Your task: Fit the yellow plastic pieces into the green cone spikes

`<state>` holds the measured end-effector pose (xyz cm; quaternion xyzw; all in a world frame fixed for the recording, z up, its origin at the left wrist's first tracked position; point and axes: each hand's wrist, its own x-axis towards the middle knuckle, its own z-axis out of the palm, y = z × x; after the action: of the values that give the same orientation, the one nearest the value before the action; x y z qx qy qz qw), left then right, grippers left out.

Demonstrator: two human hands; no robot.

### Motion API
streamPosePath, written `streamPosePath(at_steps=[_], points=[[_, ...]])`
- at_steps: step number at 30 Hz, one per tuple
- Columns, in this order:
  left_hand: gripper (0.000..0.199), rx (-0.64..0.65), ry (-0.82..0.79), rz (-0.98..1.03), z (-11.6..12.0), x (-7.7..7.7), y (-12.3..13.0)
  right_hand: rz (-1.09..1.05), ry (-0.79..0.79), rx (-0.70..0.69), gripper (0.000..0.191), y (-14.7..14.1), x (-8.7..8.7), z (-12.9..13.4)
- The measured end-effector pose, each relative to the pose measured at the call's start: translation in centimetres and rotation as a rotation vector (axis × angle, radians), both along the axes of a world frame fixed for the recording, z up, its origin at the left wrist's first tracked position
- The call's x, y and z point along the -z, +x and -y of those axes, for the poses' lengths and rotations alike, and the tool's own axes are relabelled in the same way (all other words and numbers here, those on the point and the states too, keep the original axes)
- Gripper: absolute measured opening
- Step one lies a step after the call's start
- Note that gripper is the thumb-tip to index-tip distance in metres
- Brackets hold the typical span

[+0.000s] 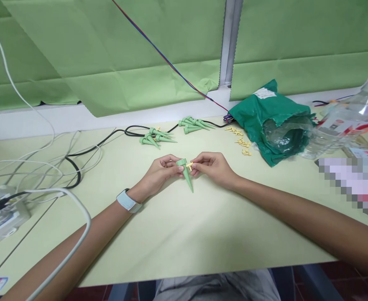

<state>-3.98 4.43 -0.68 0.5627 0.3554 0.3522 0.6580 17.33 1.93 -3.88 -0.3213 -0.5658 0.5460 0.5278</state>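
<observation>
Between the thumb and fingers of my left hand (167,171) is a green plant watering spike (188,179), its ribbed cap at the top and its point aimed down toward me. My right hand (213,169) pinches a small yellow valve piece (189,166) against the side of the spike, just under the cap. Whether the piece sits inside the spike or only touches it, I cannot tell. Behind my hands lie two groups of similar green spikes, one at the left (155,138) and one in the middle (195,124). Several loose yellow pieces (242,142) are scattered to their right.
A torn green plastic bag (272,121) and a clear plastic bottle (343,121) stand at the back right. White and black cables run across the left side by a power strip (5,217). One white cable (82,234) passes over my left forearm. Green cloth (155,54) hangs behind the table.
</observation>
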Motion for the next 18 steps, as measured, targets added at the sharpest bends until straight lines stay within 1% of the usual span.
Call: streamPosePath(at_steps=[6,13,18], points=[[0.031,-0.006,0.027,-0.004,0.2,0.3,0.0,-0.001,-0.011,0.010,0.035,0.0,0.1,0.3],[0.031,-0.043,0.020,-0.021,0.4,0.2,0.2,-0.054,-0.092,0.057,0.038,-0.6,0.0,1.0],[0.033,-0.057,0.021,-0.026,0.4,0.2,0.4,-0.037,-0.092,0.071,0.039,-0.7,-0.1,1.1]])
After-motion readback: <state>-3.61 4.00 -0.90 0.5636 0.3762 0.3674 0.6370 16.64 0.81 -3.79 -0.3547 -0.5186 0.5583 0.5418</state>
